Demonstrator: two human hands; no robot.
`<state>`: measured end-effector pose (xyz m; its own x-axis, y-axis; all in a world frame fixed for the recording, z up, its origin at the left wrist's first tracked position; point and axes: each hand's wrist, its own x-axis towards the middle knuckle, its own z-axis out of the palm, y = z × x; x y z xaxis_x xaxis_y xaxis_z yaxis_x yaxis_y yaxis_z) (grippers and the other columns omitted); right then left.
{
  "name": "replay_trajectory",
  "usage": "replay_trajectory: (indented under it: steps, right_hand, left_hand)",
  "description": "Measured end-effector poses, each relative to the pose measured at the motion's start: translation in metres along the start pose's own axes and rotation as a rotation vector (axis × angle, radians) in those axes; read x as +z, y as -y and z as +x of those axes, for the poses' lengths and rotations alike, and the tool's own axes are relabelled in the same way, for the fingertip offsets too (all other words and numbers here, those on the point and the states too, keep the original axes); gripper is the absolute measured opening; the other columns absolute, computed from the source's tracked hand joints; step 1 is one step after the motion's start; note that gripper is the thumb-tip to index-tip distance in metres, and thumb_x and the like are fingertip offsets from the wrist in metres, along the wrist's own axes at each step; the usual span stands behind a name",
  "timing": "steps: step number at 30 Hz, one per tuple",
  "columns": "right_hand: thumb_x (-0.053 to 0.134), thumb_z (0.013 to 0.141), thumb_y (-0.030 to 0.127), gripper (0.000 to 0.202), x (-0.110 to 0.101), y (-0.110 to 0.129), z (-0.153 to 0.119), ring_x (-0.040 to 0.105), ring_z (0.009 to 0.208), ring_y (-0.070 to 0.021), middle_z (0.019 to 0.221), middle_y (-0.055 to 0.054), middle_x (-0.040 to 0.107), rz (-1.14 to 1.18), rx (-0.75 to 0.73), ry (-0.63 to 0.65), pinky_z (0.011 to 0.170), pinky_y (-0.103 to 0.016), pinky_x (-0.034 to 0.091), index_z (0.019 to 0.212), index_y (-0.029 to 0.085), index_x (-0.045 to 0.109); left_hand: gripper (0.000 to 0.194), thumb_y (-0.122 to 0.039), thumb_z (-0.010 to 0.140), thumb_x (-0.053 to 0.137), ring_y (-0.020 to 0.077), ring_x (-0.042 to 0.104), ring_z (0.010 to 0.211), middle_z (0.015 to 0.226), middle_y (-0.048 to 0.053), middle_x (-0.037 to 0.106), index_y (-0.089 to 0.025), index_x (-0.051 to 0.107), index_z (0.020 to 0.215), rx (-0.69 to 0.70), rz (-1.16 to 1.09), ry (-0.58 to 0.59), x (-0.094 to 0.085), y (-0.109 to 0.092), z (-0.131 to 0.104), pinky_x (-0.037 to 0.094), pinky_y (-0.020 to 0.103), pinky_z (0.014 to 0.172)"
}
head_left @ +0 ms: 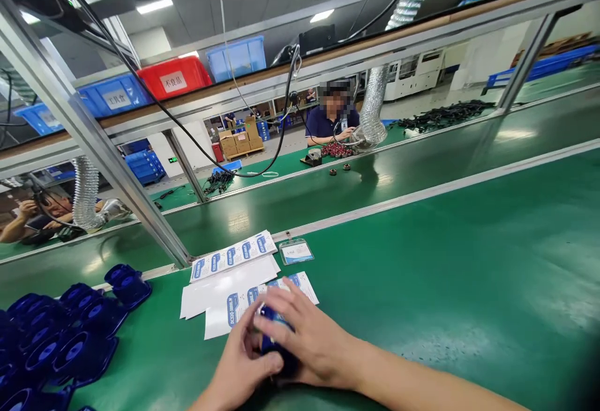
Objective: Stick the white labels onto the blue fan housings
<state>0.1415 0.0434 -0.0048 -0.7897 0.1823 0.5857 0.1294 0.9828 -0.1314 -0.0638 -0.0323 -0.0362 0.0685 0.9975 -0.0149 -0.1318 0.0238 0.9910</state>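
Note:
A dark blue plastic part [278, 343] is held between my two hands, just in front of the label sheets. My left hand [241, 358] grips its left side, with the thumb across the near side. Over the top and right side curve the slightly blurred fingers of my right hand [312, 342]. My hands hide much of the part. Sheets of blue and white labels [229, 260] lie behind it, with a blank white sheet [225, 287] among them. Many similar blue parts [77, 348] are grouped on the green table [422, 286] at the left.
A badge in a clear holder [296, 252] lies beyond the sheets. A metal post [126, 167] rises at the left. Blue and red bins [175, 78] sit on the shelf above, and a black cable hangs down. A person [323, 120] sits across the line; another is far left.

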Motion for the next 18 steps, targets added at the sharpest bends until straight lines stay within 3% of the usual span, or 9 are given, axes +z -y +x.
replay_trajectory:
  steps: [3,4,6,8,9,12,14,16,18]
  right_hand:
    - [0.073,0.088,0.025,0.076,-0.015,-0.003,0.002,0.068,0.105,-0.0303,0.123,-0.015,0.071,-0.073,0.0,0.016,0.088,-0.046,0.06,0.158,0.019,0.043]
    - [0.072,0.088,0.024,0.073,-0.021,-0.006,0.001,0.069,0.099,-0.0294,0.118,-0.014,0.073,-0.107,0.097,-0.01,0.08,-0.041,0.061,0.156,0.018,0.046]
    - [0.071,0.087,0.026,0.07,-0.032,-0.018,-0.002,0.071,0.095,-0.0301,0.112,-0.013,0.074,-0.2,0.344,-0.077,0.071,-0.038,0.06,0.153,0.017,0.05]
    - [0.067,0.09,0.027,0.063,-0.043,-0.037,-0.01,0.073,0.091,-0.0301,0.108,-0.013,0.074,-0.316,0.586,-0.109,0.064,-0.035,0.059,0.151,0.017,0.053]
    - [0.063,0.094,0.028,0.058,-0.048,-0.048,-0.016,0.073,0.089,-0.0305,0.107,-0.013,0.074,-0.373,0.7,-0.099,0.06,-0.034,0.057,0.15,0.017,0.054]
    - [0.054,0.098,0.026,0.051,-0.057,-0.084,-0.043,0.074,0.089,-0.0354,0.105,-0.019,0.073,-0.511,0.939,0.01,0.058,-0.039,0.057,0.147,0.01,0.059]
    - [0.055,0.094,0.021,0.05,-0.054,-0.109,-0.063,0.074,0.088,-0.0398,0.105,-0.025,0.074,-0.637,0.931,0.047,0.066,-0.048,0.06,0.14,0.006,0.065]
    - [0.058,0.089,0.024,0.048,-0.041,-0.133,-0.074,0.068,0.112,-0.0504,0.12,-0.032,0.071,-0.786,0.725,-0.101,0.088,-0.064,0.057,0.132,0.007,0.073]
    - [0.059,0.089,0.033,0.045,-0.021,-0.147,-0.069,0.067,0.114,-0.0519,0.121,-0.029,0.072,-0.734,0.52,-0.308,0.09,-0.068,0.058,0.124,0.014,0.079]
  left_hand:
    - [0.101,-0.065,0.082,0.08,0.0118,0.057,0.056,0.117,0.013,0.069,-0.032,0.03,0.163,0.0,0.179,0.077,-0.012,0.0,0.007,0.041,0.021,0.043]
    - [0.091,-0.065,0.088,0.071,0.0144,0.059,0.062,0.118,0.013,0.068,-0.031,0.03,0.163,0.051,0.347,0.041,-0.02,-0.007,0.011,0.046,0.024,0.047]
    - [0.068,-0.053,0.097,0.061,0.0234,0.066,0.092,0.132,0.015,0.062,-0.029,0.04,0.157,0.172,0.766,-0.097,-0.04,-0.027,0.018,0.059,0.037,0.078]
    - [0.059,-0.039,0.092,0.066,0.0324,0.055,0.128,0.148,0.014,0.053,-0.029,0.053,0.148,0.188,0.962,-0.167,-0.063,-0.047,0.025,0.048,0.051,0.11]
    - [0.059,-0.034,0.086,0.072,0.0353,0.05,0.136,0.147,0.014,0.053,-0.027,0.058,0.144,0.166,1.009,-0.18,-0.073,-0.054,0.028,0.041,0.054,0.117]
    - [0.068,-0.026,0.062,0.089,0.0443,0.049,0.132,0.132,0.018,0.058,-0.018,0.07,0.127,0.065,1.083,-0.237,-0.092,-0.06,0.034,0.04,0.061,0.114]
    - [0.069,-0.027,0.046,0.097,0.0487,0.052,0.124,0.126,0.02,0.058,-0.015,0.076,0.111,0.021,1.116,-0.288,-0.092,-0.055,0.038,0.043,0.064,0.108]
    - [0.069,-0.034,0.034,0.103,0.0511,0.054,0.121,0.122,0.021,0.06,-0.015,0.078,0.096,0.018,1.119,-0.334,-0.087,-0.051,0.04,0.045,0.066,0.103]
    - [0.069,-0.049,0.03,0.105,0.0519,0.057,0.117,0.114,0.019,0.064,-0.02,0.078,0.087,0.051,1.089,-0.398,-0.084,-0.055,0.038,0.049,0.066,0.098]
